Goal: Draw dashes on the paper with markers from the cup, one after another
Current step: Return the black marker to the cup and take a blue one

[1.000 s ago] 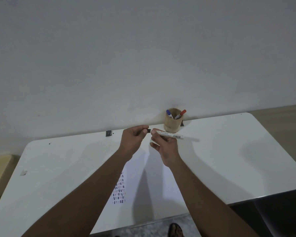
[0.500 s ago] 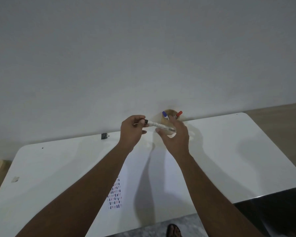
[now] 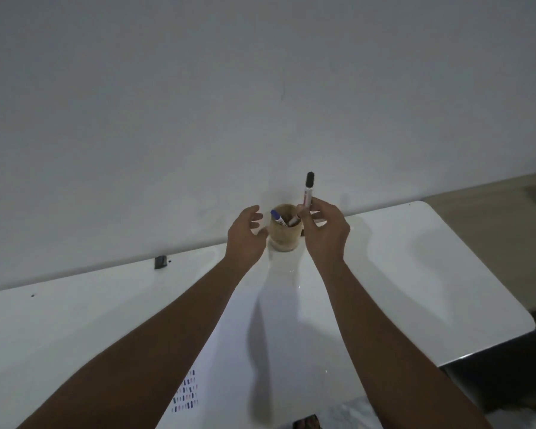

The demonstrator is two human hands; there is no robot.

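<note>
A wooden cup (image 3: 283,235) stands at the table's far edge against the wall, with a blue-capped marker (image 3: 277,217) leaning inside it. My right hand (image 3: 325,232) sits just right of the cup and grips a white marker with a black cap (image 3: 308,190), held upright above the cup's rim. My left hand (image 3: 246,236) hovers at the cup's left side, fingers apart, holding nothing. The white paper (image 3: 229,360) lies between my forearms, with rows of coloured dashes (image 3: 186,393) near its front left corner.
The white table (image 3: 415,274) has rounded corners and ends at the right. A small black object (image 3: 160,262) lies at the far edge on the left. The wall stands directly behind the cup. A foot shows below the front edge.
The cap went onto the black marker. My right hand carried it to the cup and turned it upright. My left hand let go and opened beside the cup.
</note>
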